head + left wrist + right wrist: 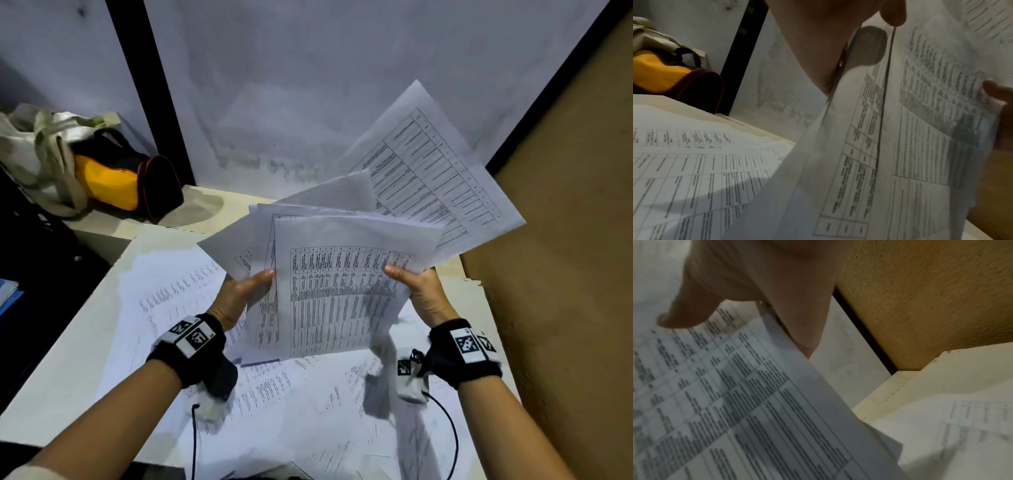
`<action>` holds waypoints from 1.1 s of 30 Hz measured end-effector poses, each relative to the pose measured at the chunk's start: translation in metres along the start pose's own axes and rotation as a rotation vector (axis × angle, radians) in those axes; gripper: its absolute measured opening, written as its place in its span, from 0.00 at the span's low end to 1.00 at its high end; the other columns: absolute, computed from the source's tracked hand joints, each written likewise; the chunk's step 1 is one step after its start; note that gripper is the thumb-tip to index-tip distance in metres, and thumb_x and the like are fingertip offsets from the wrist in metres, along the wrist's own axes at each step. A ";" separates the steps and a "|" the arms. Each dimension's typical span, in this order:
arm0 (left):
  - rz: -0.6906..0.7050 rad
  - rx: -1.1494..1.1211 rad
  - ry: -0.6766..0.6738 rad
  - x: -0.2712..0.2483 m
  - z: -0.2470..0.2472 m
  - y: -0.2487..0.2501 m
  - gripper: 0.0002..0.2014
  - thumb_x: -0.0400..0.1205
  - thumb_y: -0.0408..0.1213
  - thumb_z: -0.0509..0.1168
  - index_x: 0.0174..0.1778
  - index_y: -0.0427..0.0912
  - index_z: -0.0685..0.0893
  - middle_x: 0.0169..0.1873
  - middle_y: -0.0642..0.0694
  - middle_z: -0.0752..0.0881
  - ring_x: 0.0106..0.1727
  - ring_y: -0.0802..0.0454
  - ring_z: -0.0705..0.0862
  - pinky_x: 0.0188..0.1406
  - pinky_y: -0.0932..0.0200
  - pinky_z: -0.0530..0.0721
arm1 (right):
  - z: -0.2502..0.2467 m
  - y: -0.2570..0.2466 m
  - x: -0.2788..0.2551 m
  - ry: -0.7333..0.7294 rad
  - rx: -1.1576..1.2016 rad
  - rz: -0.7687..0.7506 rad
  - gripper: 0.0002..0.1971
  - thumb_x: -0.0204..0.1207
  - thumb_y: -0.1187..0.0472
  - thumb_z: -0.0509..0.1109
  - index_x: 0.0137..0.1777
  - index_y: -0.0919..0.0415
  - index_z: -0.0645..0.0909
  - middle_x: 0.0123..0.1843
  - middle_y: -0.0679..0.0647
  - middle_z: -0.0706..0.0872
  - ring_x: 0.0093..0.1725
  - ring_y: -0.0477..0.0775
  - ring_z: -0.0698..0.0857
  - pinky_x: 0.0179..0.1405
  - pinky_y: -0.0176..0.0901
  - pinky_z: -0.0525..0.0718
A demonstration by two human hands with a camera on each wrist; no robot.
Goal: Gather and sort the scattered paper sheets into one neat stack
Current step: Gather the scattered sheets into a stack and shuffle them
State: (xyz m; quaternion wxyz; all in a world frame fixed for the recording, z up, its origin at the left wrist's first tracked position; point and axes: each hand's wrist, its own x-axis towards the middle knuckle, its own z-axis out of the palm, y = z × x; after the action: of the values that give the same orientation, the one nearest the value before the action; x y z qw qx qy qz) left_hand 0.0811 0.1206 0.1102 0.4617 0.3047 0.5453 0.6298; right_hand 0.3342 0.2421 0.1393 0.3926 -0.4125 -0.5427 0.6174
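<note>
Holding a fanned bundle of printed sheets (346, 287) above the table (51, 370), left hand (239, 291) and right hand (421, 291) pinch opposite edges; loosening slightly and tapping should square them.

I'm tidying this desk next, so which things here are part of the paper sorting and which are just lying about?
Part of the job:
- held sheets, gripped by left hand and right hand
- loose sheets on the desk

Just lying about:
- yellow and black bag
- pale cloth bag
</note>
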 end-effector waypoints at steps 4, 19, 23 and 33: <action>-0.011 -0.022 -0.043 0.002 -0.001 0.000 0.44 0.41 0.65 0.80 0.47 0.42 0.83 0.35 0.54 0.92 0.40 0.59 0.90 0.39 0.66 0.87 | 0.002 -0.025 -0.001 -0.061 -0.067 -0.066 0.28 0.40 0.49 0.88 0.41 0.60 0.88 0.39 0.46 0.92 0.45 0.43 0.90 0.48 0.34 0.85; 0.180 0.103 0.182 0.014 0.020 0.014 0.18 0.72 0.38 0.75 0.54 0.35 0.81 0.41 0.49 0.88 0.42 0.53 0.87 0.39 0.70 0.85 | 0.040 0.010 -0.006 0.214 -0.176 -0.055 0.08 0.72 0.71 0.72 0.49 0.66 0.80 0.35 0.43 0.86 0.31 0.28 0.83 0.39 0.25 0.79; 0.252 0.107 0.231 0.017 0.027 0.028 0.22 0.74 0.46 0.72 0.53 0.31 0.81 0.44 0.44 0.87 0.45 0.52 0.85 0.47 0.61 0.85 | 0.048 -0.001 -0.012 0.231 -0.173 -0.116 0.03 0.78 0.66 0.67 0.43 0.61 0.79 0.33 0.49 0.80 0.24 0.28 0.77 0.30 0.23 0.76; 0.436 0.210 0.135 0.011 0.044 0.045 0.09 0.78 0.29 0.66 0.49 0.47 0.83 0.38 0.63 0.87 0.40 0.69 0.83 0.46 0.66 0.80 | 0.057 -0.014 -0.012 0.307 -0.236 -0.140 0.16 0.80 0.65 0.65 0.60 0.78 0.79 0.59 0.71 0.84 0.58 0.56 0.83 0.61 0.54 0.80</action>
State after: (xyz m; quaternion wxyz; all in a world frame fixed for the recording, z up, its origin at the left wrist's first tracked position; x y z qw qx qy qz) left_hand 0.1047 0.1491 0.1620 0.2431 0.4189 0.5587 0.6732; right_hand 0.2853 0.2123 0.1588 0.4615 -0.5063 -0.5725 0.4504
